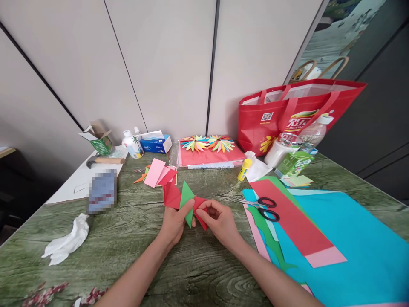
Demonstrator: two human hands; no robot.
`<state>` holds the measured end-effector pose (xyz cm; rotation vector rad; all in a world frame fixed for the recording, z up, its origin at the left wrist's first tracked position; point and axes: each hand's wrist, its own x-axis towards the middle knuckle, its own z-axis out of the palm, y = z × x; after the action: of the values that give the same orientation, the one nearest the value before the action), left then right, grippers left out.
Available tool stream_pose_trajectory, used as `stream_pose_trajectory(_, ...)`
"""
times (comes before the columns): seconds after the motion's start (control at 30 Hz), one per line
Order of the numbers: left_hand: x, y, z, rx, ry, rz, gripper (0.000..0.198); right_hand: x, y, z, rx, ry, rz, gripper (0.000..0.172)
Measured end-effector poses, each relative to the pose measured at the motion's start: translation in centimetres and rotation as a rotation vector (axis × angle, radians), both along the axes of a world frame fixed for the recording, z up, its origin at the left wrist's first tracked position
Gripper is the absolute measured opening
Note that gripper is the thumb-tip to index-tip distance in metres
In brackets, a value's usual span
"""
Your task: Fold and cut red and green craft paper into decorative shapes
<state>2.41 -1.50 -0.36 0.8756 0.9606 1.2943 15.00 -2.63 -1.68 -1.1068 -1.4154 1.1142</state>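
My left hand (175,222) pinches a folded green paper point (187,200) that stands between folded red paper pieces (172,195). My right hand (219,219) grips another folded red paper piece (200,211) pressed against the green one. Both hands are closed on the paper, low over the green wood-grain table (134,238). More folded pink and red papers (158,174) lie just behind them.
Black-handled scissors (266,209) rest on red, pink, green and blue sheets (335,238) at right. A glue stick (244,169), red bag (294,113), bottles, paper stars (207,143), tissue box (156,143), small carton (100,140) and a crumpled tissue (68,243) are around.
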Motion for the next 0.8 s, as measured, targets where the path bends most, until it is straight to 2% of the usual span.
stream_pose_trajectory(0.1, -0.6, 0.4, 0.2, -0.039, -0.042, 0.013, 0.023, 0.9, 0.1, 0.6, 0.183, -0.111, 0.079, 0.019)
stream_pose_trajectory(0.23, -1.6, 1.0, 0.5, -0.173, -0.089, -0.1, 0.024, 1.8, 0.4, 0.9, 0.433, -0.253, 0.243, 0.033)
stream_pose_trajectory(0.4, -1.7, 0.8, 0.5, -0.166, -0.02, -0.173, 0.024, 2.1, 1.0, 0.2, 0.631, -0.254, 0.145, 0.021)
stream_pose_trajectory(0.47, -1.5, 0.6, 0.5, -0.119, 0.022, -0.201, 0.022, 2.1, 1.0, 0.2, 0.605, -0.231, 0.181, 0.017)
stream_pose_trajectory(0.6, -1.2, 0.1, 0.7, -0.067, 0.075, -0.215, 0.024, 2.2, 0.9, 0.7, 0.424, -0.168, 0.199, 0.009)
stream_pose_trajectory(0.8, -1.2, 0.0, 0.6, 0.028, 0.147, -0.247, 0.027, 2.1, 0.9, 0.8, 0.13, 0.005, 0.147, 0.013)
